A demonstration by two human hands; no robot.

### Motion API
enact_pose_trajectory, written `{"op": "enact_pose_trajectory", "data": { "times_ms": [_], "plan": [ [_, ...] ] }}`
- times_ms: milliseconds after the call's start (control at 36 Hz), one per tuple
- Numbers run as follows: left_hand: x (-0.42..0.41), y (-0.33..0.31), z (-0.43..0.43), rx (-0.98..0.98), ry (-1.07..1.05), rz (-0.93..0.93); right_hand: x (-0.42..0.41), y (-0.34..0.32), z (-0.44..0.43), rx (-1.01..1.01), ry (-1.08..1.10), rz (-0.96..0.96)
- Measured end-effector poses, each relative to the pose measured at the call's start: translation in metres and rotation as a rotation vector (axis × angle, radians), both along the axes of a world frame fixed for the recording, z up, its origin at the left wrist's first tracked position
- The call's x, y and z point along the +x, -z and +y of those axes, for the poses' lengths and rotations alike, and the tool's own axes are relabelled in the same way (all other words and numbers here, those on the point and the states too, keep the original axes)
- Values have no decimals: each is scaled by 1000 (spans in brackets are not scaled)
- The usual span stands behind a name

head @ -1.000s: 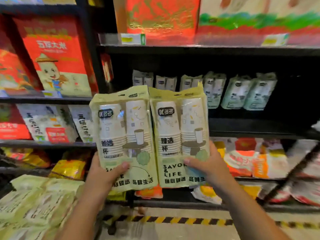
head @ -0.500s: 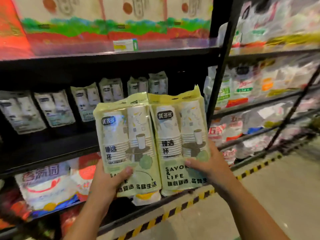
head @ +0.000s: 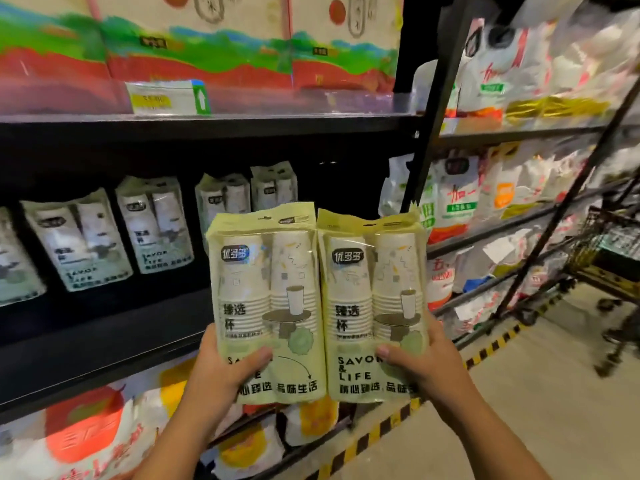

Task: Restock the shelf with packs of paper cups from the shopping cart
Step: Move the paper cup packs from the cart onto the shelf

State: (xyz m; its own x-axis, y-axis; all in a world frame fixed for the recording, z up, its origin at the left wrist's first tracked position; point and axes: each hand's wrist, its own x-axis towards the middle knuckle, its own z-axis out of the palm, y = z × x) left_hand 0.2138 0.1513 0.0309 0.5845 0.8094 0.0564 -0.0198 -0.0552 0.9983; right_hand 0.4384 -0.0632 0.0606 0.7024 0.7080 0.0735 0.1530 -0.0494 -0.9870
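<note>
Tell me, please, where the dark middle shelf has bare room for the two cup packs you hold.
Bare room shows in the dark gap between the rightmost shelved pale-green cup pack and the black upright post, and along the front strip of the black shelf board. The left and back are crowded with more such packs.

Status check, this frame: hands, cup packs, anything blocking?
Left hand grips left pack, right hand grips right pack. Both upright, side by side, before the shelf. Stocked packs behind; nothing seen blocking.
</note>
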Motion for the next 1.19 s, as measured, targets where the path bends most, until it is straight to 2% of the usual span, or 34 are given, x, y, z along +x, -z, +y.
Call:
{"op": "enact_pose_trajectory", "data": {
  "times_ms": [278,500,722,806,1083,1194],
  "plan": [
    [75,-4,126,36,21,-79,68,-7,121,-86,75,-87],
    [110,8,187,68,-3,-89,100,32,195,-105,143,-98],
    [144,35,234,124,42,148,148,47,235,-136,91,-91],
    [165,37,234,168,-21,207,168,52,250,-147,79,-86],
    [220,56,235,88,-202,359,240,90,297,-217,-60,-111],
    [237,69,231,75,-300,414,270,92,316,-170,-88,-182]
  ]
}}
